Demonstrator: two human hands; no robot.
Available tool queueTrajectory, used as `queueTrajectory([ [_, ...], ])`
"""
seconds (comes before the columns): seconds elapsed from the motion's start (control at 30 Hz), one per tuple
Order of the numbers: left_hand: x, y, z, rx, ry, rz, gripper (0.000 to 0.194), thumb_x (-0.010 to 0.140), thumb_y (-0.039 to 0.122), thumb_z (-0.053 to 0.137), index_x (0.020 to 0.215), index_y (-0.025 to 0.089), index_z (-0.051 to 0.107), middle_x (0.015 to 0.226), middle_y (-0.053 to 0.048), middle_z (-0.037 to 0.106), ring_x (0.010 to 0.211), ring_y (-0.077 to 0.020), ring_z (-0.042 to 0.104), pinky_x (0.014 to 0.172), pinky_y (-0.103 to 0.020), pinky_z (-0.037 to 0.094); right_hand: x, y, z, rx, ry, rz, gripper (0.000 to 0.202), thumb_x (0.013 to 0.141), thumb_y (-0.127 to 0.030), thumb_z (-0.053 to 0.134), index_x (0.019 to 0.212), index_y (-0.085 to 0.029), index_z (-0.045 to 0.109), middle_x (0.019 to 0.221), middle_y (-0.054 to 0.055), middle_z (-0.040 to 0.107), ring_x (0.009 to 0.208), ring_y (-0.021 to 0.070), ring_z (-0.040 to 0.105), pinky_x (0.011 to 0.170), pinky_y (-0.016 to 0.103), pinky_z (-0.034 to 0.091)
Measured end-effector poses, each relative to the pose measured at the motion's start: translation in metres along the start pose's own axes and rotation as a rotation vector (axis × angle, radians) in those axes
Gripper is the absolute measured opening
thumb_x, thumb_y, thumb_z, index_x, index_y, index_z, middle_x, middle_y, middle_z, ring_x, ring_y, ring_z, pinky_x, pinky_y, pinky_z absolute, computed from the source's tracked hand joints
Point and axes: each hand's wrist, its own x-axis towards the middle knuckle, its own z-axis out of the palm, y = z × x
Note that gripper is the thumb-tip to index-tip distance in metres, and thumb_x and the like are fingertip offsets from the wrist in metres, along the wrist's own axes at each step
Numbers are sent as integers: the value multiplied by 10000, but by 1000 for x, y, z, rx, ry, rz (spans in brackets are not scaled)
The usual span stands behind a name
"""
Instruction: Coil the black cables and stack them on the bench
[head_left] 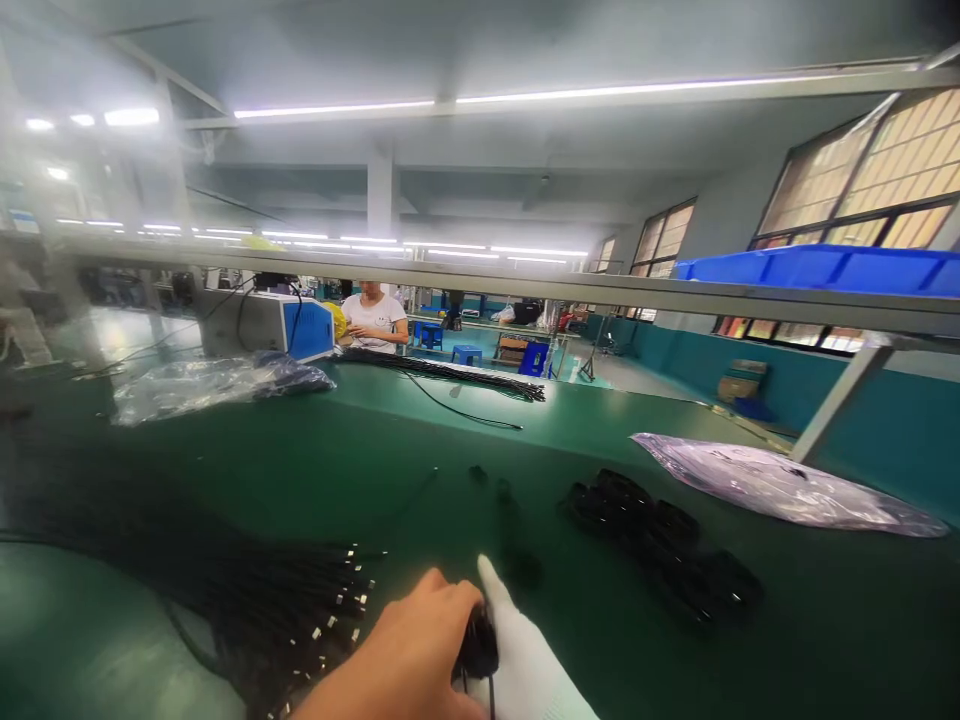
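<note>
My left hand (420, 640), bare, is closed around a small black piece (478, 645) at the bottom centre. Thin black cord hangs below this piece, which looks like bundled cable; the fingers hide most of it. Against its other side presses my right hand (529, 660), in a white glove, with the index finger pointing forward and the other fingers mostly hidden. To the left lies a large spread of black cables (247, 590) with bright metal connector ends facing the hands. A pile of glossy black coiled bundles (660, 540) rests to the right.
The green tabletop (337, 460) also bears clear plastic bags (217, 385) at left, a plastic-wrapped pack (787, 480) at right, and more black cables (450, 372) along the back. Beyond stand a blue-and-grey machine (307, 328) and a seated person (375, 318). A blue tray (825, 268) sits on the overhead shelf.
</note>
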Motion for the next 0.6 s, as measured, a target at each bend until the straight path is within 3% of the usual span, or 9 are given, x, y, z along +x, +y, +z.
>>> queueTrajectory([
  [0.1,11,-12,-5,-47,-98,51,401,567,261,700,962,235,641,913,-24,635,775,-233,581,659,-294,442,-1,-7,3,-305,64,-52,644,504,-75,615,1131,-221,591,721,-10,625,755,220,593,743,314,451],
  [0.2,18,-26,-2,-203,-168,158,178,698,226,519,812,226,656,780,18,673,691,-175,581,585,-239,405,-8,-20,4,-554,80,-143,382,535,-108,592,896,-220,643,882,35,618,817,230,581,738,320,439],
  [0.23,19,-28,1,-204,-153,162,194,707,197,464,752,222,651,745,19,674,666,-166,575,566,-237,392,-11,-23,4,-477,51,-156,312,536,-129,620,835,-218,635,988,50,603,850,232,578,744,320,440],
  [0.3,18,-27,10,-129,-108,144,203,686,171,423,640,215,616,668,11,661,613,-165,559,540,-251,367,-16,-27,3,-108,-35,-121,251,548,-205,696,781,-218,604,1200,58,536,854,206,581,749,312,447],
  [0.4,15,-18,17,-187,-74,55,163,661,174,420,598,204,568,589,-1,626,518,-156,523,508,-268,366,-21,-23,4,445,-158,-37,369,514,-269,795,816,-231,588,1315,48,488,615,93,545,620,263,443],
  [0.5,10,-10,10,-630,-19,-21,110,677,227,465,713,178,556,595,-6,605,482,-136,511,491,-268,422,-18,-15,4,597,-260,-81,459,454,-183,834,848,-245,607,1073,19,624,496,50,475,505,196,361],
  [0.6,5,-7,-2,-998,19,98,210,675,262,550,853,151,559,726,-22,616,634,-145,573,625,-290,485,-12,-9,0,597,-284,-114,448,504,-182,819,904,-241,625,797,-4,633,552,86,513,521,183,352],
])
